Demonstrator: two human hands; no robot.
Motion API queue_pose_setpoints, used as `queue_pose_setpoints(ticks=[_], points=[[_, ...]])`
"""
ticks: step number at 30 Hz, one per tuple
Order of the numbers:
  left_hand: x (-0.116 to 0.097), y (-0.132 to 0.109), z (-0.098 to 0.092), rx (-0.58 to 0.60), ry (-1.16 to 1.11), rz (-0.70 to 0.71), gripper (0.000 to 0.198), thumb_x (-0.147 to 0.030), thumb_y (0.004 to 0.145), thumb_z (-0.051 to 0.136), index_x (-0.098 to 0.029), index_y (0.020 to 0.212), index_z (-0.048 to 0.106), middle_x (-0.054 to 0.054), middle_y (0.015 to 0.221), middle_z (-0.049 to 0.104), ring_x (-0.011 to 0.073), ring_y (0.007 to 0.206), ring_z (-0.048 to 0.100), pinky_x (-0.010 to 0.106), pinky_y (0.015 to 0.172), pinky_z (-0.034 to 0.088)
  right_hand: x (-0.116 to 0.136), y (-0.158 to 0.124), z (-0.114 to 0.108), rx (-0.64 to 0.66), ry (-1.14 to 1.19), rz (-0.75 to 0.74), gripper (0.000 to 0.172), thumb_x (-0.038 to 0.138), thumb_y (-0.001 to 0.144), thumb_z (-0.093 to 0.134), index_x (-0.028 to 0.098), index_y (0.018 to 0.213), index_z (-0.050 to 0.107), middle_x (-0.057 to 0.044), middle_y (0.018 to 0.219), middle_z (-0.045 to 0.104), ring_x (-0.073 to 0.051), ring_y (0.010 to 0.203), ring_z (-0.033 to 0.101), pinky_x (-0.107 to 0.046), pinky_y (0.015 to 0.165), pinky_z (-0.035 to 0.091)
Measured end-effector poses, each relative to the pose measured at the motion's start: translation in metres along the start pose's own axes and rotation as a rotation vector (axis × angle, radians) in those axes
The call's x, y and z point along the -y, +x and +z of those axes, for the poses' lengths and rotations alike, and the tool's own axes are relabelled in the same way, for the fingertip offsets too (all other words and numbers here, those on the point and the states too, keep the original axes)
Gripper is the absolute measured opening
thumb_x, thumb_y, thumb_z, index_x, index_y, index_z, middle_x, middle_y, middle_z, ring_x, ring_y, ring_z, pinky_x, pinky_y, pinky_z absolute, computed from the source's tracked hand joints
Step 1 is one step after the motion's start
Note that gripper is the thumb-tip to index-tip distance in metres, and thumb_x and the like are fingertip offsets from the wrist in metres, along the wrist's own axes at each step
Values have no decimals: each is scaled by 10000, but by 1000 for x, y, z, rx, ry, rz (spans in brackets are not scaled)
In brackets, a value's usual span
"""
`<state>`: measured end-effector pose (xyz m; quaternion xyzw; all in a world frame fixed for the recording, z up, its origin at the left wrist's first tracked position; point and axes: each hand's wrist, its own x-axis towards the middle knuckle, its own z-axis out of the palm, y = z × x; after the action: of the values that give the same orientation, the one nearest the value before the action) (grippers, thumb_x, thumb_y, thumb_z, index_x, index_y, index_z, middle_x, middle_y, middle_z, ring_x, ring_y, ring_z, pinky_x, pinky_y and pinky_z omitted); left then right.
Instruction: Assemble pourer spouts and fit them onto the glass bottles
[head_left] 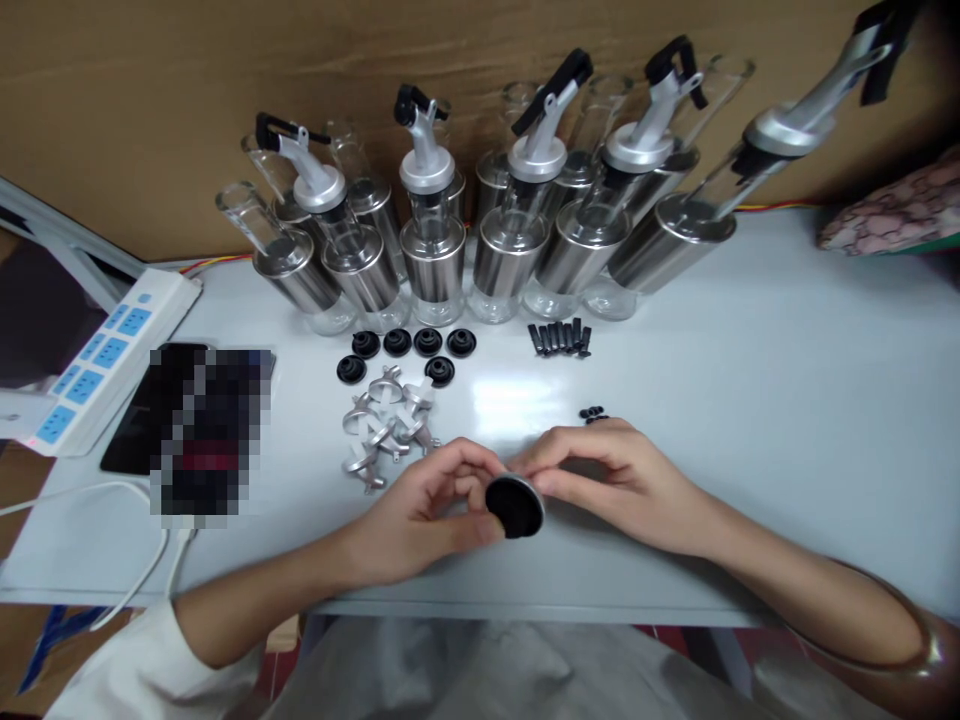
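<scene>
My left hand [442,510] grips a bottle pourer cap [514,506], thumb on its near edge and fingers around the far side. The cap is tilted, its black underside and thin silver rim facing me; its spout is hidden. My right hand [607,480] is closed in a pinch at the cap's right and far side, fingertips touching it. Whether a small part is also between those fingers is hidden. Beyond my left hand lie several silver pourer spouts [386,425] in a pile. Several black stoppers [428,342] sit behind them. Small black pieces [592,412] lie just past my right hand.
Glass bottles with steel sleeves [435,262] line the back of the grey table [810,400], several topped with pourers. Black levers [559,338] lie before them. At left are a white power strip [112,360], a blurred-out phone [217,430] and a white cable [176,565].
</scene>
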<state>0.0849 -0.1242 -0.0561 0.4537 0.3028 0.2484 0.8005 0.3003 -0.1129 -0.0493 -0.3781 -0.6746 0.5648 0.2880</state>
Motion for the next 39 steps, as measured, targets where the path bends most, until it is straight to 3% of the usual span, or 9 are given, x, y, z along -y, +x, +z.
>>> queue_pose_setpoints(ticks=[2, 4, 9, 13, 18, 21, 25, 28, 39], points=[[1, 2, -1, -19, -67, -13, 360, -409, 766, 704, -196, 920, 458, -24, 762, 500, 79, 634, 458, 195, 582, 362, 2, 1, 0, -74, -118, -60, 137, 271, 863, 576, 184, 832, 678, -75, 868, 684, -154, 731, 633, -244, 607, 486], [1, 5, -1, -59, -120, -8, 364, -420, 776, 688, -207, 922, 431, -28, 759, 524, 69, 574, 459, 185, 521, 363, 3, 1, 0, -145, -172, -53, 99, 263, 834, 603, 191, 865, 663, -60, 830, 645, -142, 692, 585, -241, 589, 461], [2, 10, -1, -121, -87, 12, 390, -393, 786, 680, -187, 1056, 488, -7, 793, 574, 86, 610, 540, 216, 586, 412, 1, -1, 4, 19, 49, 95, 258, 283, 831, 610, 189, 1062, 543, 9, 704, 579, -112, 629, 555, -219, 587, 449], [2, 9, 1, -105, -89, -4, 285, -389, 827, 637, -165, 961, 524, 7, 819, 614, 107, 672, 596, 271, 727, 432, 0, -1, 8, 4, 110, 163, 211, 309, 850, 582, 185, 1017, 545, 14, 696, 566, -106, 636, 552, -217, 601, 447], [0, 7, 0, -72, -101, -23, 282, -369, 839, 633, -166, 998, 520, 16, 840, 623, 115, 726, 602, 282, 762, 422, 1, -1, 8, 22, 150, 195, 220, 346, 860, 567, 182, 1004, 538, 23, 629, 552, -111, 588, 549, -212, 539, 422], [0, 6, 0, -76, -83, -26, 336, -373, 806, 668, -170, 1028, 518, 25, 853, 604, 116, 709, 578, 265, 699, 417, 1, -1, 9, 23, 168, 188, 214, 326, 851, 579, 191, 1004, 516, 27, 640, 551, -108, 590, 546, -217, 557, 429], [2, 6, 1, -170, 10, -75, 348, -384, 737, 729, -168, 925, 533, -50, 650, 482, 68, 557, 436, 197, 529, 329, 1, -3, 13, 42, 167, 154, 231, 278, 833, 588, 204, 1035, 505, 15, 719, 543, -109, 642, 527, -223, 591, 427], [3, 7, 2, -182, 14, -113, 367, -422, 718, 733, -175, 877, 513, -67, 626, 446, 58, 516, 405, 180, 481, 326, 2, -4, 15, 61, 184, 184, 220, 295, 843, 561, 199, 1030, 497, 19, 700, 519, -106, 617, 499, -218, 562, 399], [4, 5, -1, -69, -51, -74, 288, -364, 810, 663, -160, 894, 477, -12, 805, 561, 64, 601, 546, 215, 583, 411, 4, -2, 16, 68, 192, 222, 183, 248, 826, 524, 192, 997, 494, 33, 674, 459, -111, 601, 455, -238, 563, 369]])
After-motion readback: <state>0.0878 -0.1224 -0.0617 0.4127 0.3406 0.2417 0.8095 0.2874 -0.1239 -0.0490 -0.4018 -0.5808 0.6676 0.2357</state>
